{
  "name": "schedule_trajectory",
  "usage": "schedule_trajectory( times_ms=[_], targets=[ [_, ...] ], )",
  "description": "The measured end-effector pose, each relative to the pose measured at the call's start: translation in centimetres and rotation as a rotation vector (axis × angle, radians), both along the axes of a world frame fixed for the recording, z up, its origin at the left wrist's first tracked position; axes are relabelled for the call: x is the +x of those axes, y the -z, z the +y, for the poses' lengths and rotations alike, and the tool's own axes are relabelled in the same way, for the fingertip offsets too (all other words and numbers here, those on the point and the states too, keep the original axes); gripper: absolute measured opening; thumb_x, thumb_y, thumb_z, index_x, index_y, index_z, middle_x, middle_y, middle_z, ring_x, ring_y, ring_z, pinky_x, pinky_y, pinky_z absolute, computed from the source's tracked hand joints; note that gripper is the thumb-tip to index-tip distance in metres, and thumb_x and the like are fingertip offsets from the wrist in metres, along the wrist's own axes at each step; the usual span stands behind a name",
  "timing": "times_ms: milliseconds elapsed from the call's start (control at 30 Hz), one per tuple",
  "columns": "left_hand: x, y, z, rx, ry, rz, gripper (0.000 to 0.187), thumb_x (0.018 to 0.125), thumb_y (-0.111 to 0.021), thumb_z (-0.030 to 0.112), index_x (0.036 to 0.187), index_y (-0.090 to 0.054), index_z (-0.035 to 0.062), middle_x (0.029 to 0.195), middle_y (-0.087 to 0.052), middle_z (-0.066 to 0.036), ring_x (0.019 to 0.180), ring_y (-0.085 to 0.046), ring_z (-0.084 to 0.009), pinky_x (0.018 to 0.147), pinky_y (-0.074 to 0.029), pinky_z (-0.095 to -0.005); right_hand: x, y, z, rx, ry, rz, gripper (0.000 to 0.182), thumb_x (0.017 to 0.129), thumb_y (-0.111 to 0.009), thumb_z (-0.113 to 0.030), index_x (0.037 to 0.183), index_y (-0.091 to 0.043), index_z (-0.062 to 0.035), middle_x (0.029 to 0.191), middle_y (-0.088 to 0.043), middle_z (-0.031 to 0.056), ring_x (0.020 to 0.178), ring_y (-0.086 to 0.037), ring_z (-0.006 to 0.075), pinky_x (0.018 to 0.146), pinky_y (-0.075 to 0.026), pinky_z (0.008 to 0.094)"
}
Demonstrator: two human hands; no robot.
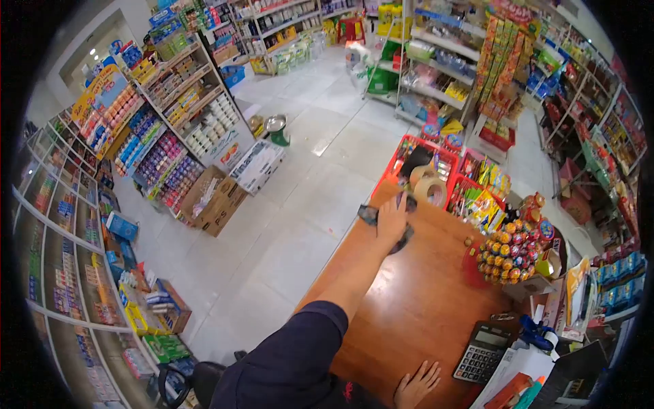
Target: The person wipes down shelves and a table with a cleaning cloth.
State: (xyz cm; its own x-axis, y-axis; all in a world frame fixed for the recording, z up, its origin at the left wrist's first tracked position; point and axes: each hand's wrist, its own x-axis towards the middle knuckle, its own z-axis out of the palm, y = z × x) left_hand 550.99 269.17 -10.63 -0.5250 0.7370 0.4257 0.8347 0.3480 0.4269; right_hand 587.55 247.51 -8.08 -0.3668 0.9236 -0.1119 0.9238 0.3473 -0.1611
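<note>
My left hand (391,221) reaches out over the far end of the wooden desk (381,310). It presses down on a dark, crumpled thing (368,215) that looks like cloth and shows on both sides of the fingers. Just beyond it stand rolls of tape (430,191), close to red baskets (453,163) of small goods. Near the desk's front edge, my right hand (417,385) rests with fingers spread, holding nothing. To its right lies a calculator (482,354).
Lollipops (507,252) crowd the desk's right side, with papers (501,378) and a blue-handled tool (538,334) nearer me. Stocked shelves (170,129) stand left across the tiled floor (293,184). A cardboard box (221,204) sits by them, and glass cases (68,238) curve along the far left.
</note>
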Motion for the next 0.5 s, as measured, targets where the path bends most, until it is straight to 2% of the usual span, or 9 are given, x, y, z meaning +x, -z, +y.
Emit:
schedule_trajectory(
  times_ms=[100,167,200,267,333,367,433,467,500],
  targets=[
    [3.7,1.4,-1.6,0.017,0.054,0.117,0.054,0.074,-0.047,0.01,0.125,-0.036,0.002,0.107,-0.046,-0.019,0.091,-0.046,-0.0322,0.08,-0.037,-0.0396,0.0,0.0,-0.2,0.049,0.022,0.011,0.058,0.079,-0.046,-0.035,0.129,-0.033,-0.0098,0.136,-0.024,0.0173,0.126,-0.02,0.0343,0.101,-0.016,0.0499],
    [8.7,-0.4,-4.5,-0.127,0.111,-0.108,0.055,0.074,-0.048,0.011,0.126,-0.035,0.0017,0.115,-0.043,-0.021,0.098,-0.044,-0.034,0.084,-0.035,-0.0396,0.2,0.0,-0.4,0.034,-0.011,0.022,0.058,0.079,-0.047,-0.033,0.13,-0.032,-0.0107,0.136,-0.024,0.0174,0.126,-0.021,0.0343,0.101,-0.016,0.0497],
    [11.1,-0.4,-5.9,-0.047,0.119,-0.108,0.052,0.074,-0.05,0.013,0.123,-0.038,0.0016,0.114,-0.043,-0.021,0.1,-0.043,-0.0348,0.083,-0.036,-0.0416,0.2,0.1,-0.4,0.051,0.004,0.032,0.058,0.079,-0.047,-0.033,0.13,-0.032,-0.0107,0.136,-0.024,0.0174,0.126,-0.021,0.0343,0.101,-0.016,0.0497],
    [15.5,0.7,-8.6,-0.018,0.393,-0.201,0.048,0.074,-0.053,0.016,0.118,-0.042,0.0017,0.11,-0.046,-0.019,0.1,-0.044,-0.0357,0.081,-0.038,-0.0429,0.4,0.3,-0.5,0.064,-0.017,0.035,0.058,0.079,-0.047,-0.032,0.13,-0.031,-0.0112,0.136,-0.023,0.0172,0.126,-0.021,0.0344,0.101,-0.016,0.0494],
    [18.2,0.7,-11.9,0.048,0.847,-0.169,0.04,0.075,-0.052,0.02,0.111,-0.047,0.0036,0.104,-0.051,-0.018,0.093,-0.049,-0.0351,0.076,-0.042,-0.0429,0.2,0.1,-0.5,0.07,-0.007,0.047,0.058,0.079,-0.047,-0.032,0.131,-0.031,-0.0112,0.137,-0.023,0.0168,0.126,-0.02,0.0343,0.101,-0.016,0.0494],
    [18.0,0.2,-12.2,0.051,0.858,-0.173,0.04,0.075,-0.052,0.02,0.111,-0.047,0.0036,0.104,-0.051,-0.018,0.093,-0.049,-0.0351,0.076,-0.042,-0.0429,0.3,0.0,-0.7,0.064,-0.013,0.054,0.058,0.079,-0.047,-0.031,0.131,-0.031,-0.0111,0.137,-0.023,0.0164,0.126,-0.02,0.0343,0.101,-0.015,0.0494],
    [15.7,-2.2,-11.8,-0.183,0.926,-0.504,0.028,0.078,-0.049,0.018,0.102,-0.053,0.0051,0.096,-0.054,-0.017,0.086,-0.053,-0.0339,0.073,-0.043,-0.0427,0.4,-0.2,-0.7,0.062,-0.011,0.055,0.058,0.079,-0.048,-0.032,0.131,-0.031,-0.0113,0.137,-0.022,0.0161,0.126,-0.02,0.0342,0.101,-0.015,0.0494],
    [13.8,-4.4,-10.6,-0.213,0.699,-0.673,0.023,0.08,-0.041,0.019,0.089,-0.058,0.0051,0.083,-0.059,-0.017,0.079,-0.057,-0.0307,0.069,-0.044,-0.0374,0.4,-0.3,-0.7,0.058,-0.02,0.063,0.059,0.079,-0.048,-0.032,0.131,-0.03,-0.0114,0.138,-0.021,0.0158,0.126,-0.019,0.0342,0.101,-0.015,0.0494],
    [10.9,1.7,-8.9,-0.075,0.649,-0.339,0.021,0.078,-0.043,0.015,0.085,-0.058,0.0038,0.086,-0.059,-0.017,0.076,-0.058,-0.0319,0.065,-0.044,-0.0372,0.4,-0.4,-0.9,0.058,-0.013,0.06,0.059,0.079,-0.048,-0.032,0.131,-0.03,-0.0114,0.138,-0.021,0.0158,0.126,-0.019,0.0342,0.101,-0.015,0.0494]
  ],
)
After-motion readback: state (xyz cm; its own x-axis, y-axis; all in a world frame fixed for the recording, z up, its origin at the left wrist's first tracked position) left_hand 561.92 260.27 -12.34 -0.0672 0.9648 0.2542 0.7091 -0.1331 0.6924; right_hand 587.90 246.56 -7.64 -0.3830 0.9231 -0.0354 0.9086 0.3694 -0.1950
